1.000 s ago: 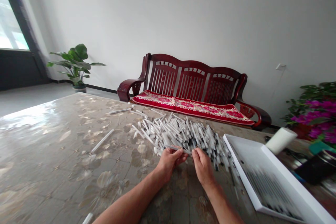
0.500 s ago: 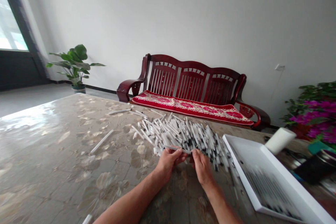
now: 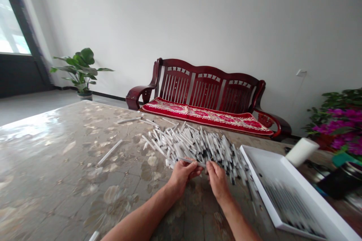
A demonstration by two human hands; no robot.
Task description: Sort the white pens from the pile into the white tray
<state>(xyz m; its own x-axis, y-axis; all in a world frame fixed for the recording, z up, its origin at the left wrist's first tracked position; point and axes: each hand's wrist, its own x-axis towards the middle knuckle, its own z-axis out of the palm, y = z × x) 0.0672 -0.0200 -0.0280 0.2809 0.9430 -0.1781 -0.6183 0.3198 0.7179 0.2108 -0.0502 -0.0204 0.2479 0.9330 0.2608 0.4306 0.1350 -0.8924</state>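
My left hand (image 3: 183,173) and my right hand (image 3: 216,178) meet at the near edge of a big heap of white pens with dark tips (image 3: 198,145) on a patterned table (image 3: 56,165). Together they pinch a single thin pen (image 3: 191,161), the left hand on its left part, the right hand at its right end. A white tray (image 3: 285,188) holding a row of pens lies just to the right of my right hand.
Stray pens (image 3: 109,152) lie loose on the left of the table. A white roll (image 3: 302,151) and dark items sit at the far right, by a pink-flowered plant (image 3: 342,124). A red wooden bench (image 3: 203,96) and a potted plant (image 3: 80,69) stand beyond.
My hands have drawn slightly closer together on the pen; otherwise almost nothing has moved.
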